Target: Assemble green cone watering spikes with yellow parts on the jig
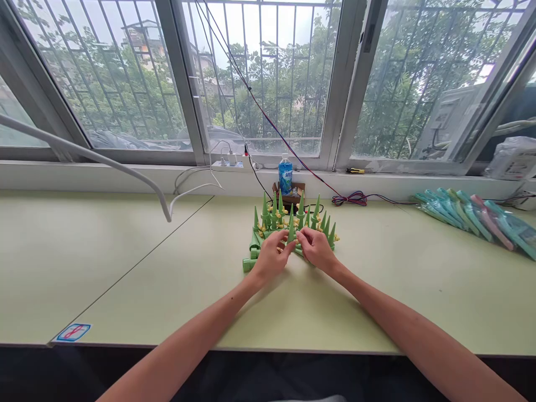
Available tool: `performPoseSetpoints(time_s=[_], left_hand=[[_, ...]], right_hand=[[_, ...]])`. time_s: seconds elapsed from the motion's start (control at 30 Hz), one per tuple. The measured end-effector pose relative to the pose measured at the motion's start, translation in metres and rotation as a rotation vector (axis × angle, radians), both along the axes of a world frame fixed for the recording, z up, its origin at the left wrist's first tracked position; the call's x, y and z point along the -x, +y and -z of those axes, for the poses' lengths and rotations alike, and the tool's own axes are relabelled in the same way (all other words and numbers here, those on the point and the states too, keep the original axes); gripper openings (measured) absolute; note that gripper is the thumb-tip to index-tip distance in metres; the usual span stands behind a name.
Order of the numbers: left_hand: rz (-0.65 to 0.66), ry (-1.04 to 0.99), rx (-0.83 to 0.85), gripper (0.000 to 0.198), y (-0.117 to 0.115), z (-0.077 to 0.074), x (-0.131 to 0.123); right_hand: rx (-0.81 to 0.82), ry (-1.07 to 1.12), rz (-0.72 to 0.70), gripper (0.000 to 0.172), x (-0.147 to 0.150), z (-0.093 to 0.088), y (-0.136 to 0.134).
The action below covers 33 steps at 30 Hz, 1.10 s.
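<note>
A cluster of green cone-shaped plastic spikes [293,220] with small yellow pieces among them stands on the pale green table [167,279]. My left hand [271,258] and my right hand [317,249] meet at the near edge of the cluster. Both have their fingers pinched together around one green spike [291,230] between them. A few green pieces [250,262] lie flat just left of my left hand.
A blue-labelled bottle [285,176] and a small brown box [293,195] stand at the windowsill behind the cluster. Red and black wires [349,197] run along the table's back. Flat teal and pink packets [477,220] lie at far right. A white tube [104,162] arcs in from the left.
</note>
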<state>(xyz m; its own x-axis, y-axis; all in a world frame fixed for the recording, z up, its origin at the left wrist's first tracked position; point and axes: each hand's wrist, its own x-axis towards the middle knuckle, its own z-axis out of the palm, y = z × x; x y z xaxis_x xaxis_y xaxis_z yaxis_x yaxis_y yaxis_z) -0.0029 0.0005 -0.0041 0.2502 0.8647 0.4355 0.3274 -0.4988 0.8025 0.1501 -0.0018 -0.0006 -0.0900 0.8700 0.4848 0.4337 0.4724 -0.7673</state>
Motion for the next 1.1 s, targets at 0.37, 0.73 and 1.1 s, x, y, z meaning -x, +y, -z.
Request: performPoseSetpoints(time_s=[0.37,0.73,1.1], left_hand=[[-0.051,0.034,-0.076,0.024,-0.0019,-0.0030,0.0010],[-0.091,-0.040,-0.109,0.026,-0.0024,-0.0042,0.0011],[-0.043,-0.072,-0.074,0.030,-0.0060,-0.0041,-0.0003]], right_hand=[[0.007,0.004,-0.002,0.034,0.0002,-0.0011,-0.0004],[0.010,-0.011,-0.006,0.036,0.0002,0.0002,0.0003],[0.008,-0.006,0.000,0.034,-0.0001,-0.0012,-0.0002]])
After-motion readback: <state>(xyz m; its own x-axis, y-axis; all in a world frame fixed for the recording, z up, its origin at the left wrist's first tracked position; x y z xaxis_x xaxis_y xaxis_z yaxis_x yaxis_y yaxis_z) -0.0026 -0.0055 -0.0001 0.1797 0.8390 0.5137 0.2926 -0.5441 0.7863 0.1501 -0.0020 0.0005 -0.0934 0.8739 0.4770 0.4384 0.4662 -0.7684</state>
